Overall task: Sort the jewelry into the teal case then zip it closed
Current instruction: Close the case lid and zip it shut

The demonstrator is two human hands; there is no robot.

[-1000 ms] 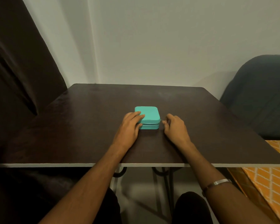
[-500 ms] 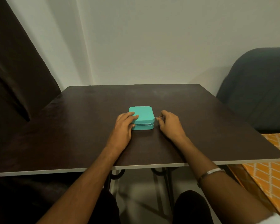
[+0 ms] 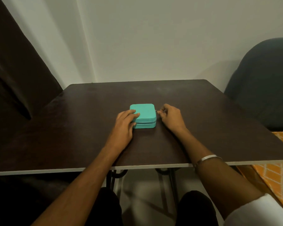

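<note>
Teal case [image 3: 143, 114] at centre of frame, flat on the dark counter [image 3: 88, 128], lid down.

Left hand [image 3: 125, 123] laid over the case's left edge, fingers [image 3: 134, 115] spread flat across the lid's left part, thumb against the front-left side wall. Bracing, not gripping.

Right hand [image 3: 171, 118] just right of the case, fingers pinched together on a small metallic piece [image 3: 156, 111] at the case's upper right corner. Judged to be the zipper pull; too small to confirm.

Zipper seam [image 3: 145, 123] visible as a thin line along the front wall, appearing shut along that stretch. Right side and rear of the seam not readable from this view.

No loose jewelry visible anywhere on the counter. Sorting therefore judged complete, contents presumably inside, though interior hidden.

Remaining: final run of the zipper around the right side or rear, if not seated already, then release of both hands. Task judged near its end.

Silver bangle [image 3: 207, 158] on the right wrist, lower right of frame; worn, not part of the sorting.
</note>
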